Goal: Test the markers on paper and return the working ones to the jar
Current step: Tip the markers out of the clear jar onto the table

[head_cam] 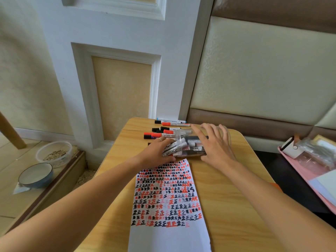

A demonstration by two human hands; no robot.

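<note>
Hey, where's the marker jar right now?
The clear jar lies on its side on the wooden table, just beyond the paper's far edge, between the left hand and right hand.

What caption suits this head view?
Both hands, left and right, hold a tipped clear jar of markers above the test paper.

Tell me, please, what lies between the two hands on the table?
In the head view, a clear jar lies on its side holding markers, between the left hand and the right hand; both touch it.
</note>
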